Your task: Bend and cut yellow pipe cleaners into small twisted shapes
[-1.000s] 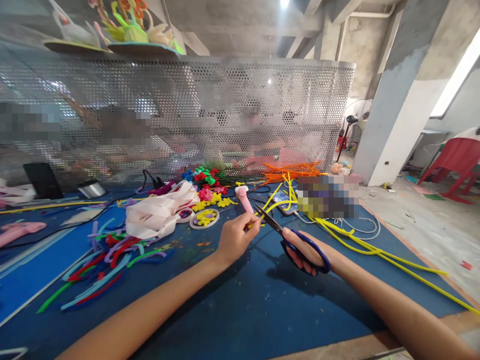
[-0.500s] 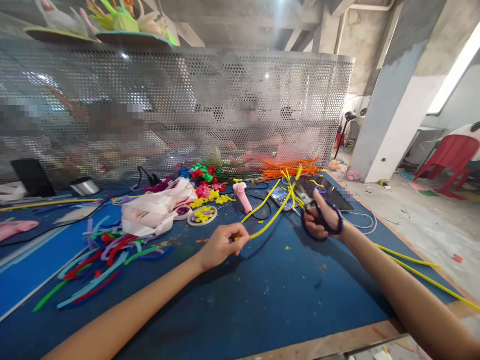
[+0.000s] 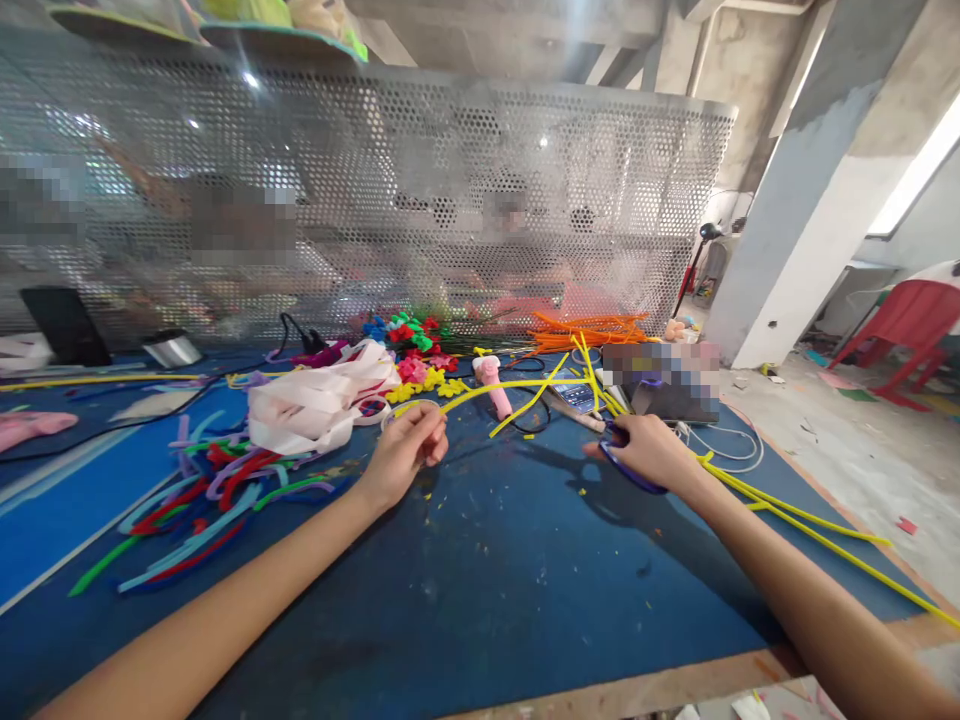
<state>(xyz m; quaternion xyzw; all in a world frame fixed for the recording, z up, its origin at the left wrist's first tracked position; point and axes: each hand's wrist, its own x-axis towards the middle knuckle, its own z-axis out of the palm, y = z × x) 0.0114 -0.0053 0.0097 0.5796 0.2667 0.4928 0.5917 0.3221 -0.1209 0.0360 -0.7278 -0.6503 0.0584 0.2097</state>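
Between the fingertips of my left hand (image 3: 409,452) is the end of a yellow fuzzy stem (image 3: 495,387), which arches rightward above the table. My right hand (image 3: 651,450) is wrapped round dark blue-handled scissors (image 3: 630,472); their blades are hard to make out. More yellow stems (image 3: 592,375) cross just beyond my right hand, over a phone (image 3: 576,396). A pink glue gun (image 3: 493,385) lies between my hands, farther back. Another pair of yellow stems (image 3: 802,515) lies under and beside my right forearm.
Multicoloured stems (image 3: 202,510) and pale ribbon (image 3: 311,405) lie at the left. Small coloured flowers (image 3: 420,345) and orange stems (image 3: 589,330) sit at the back, before a perforated metal screen (image 3: 450,200). A white cable (image 3: 750,450) curls at the right.
My left hand has moved left and slightly up, drawing the yellow stem out. My right hand has turned palm down with the scissors. The camera view has shifted a little.
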